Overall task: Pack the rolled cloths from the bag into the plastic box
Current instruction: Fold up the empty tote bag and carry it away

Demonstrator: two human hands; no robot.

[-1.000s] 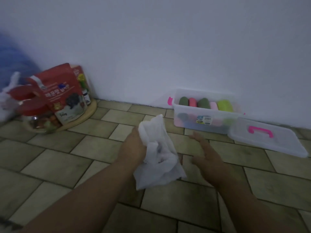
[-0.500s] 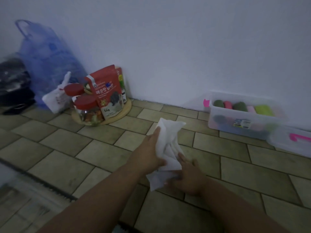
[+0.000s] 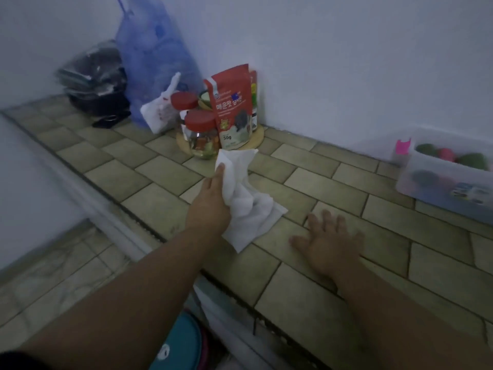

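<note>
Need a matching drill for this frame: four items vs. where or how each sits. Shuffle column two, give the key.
1 white bag
2 right hand
3 plastic box
4 red pouch

A flat on the tiled ledge, fingers spread
B gripped by the left hand
C far right by the wall, rolled cloths inside
D upright on the round wooden tray

Pairs: 1-B, 2-A, 3-C, 4-D
</note>
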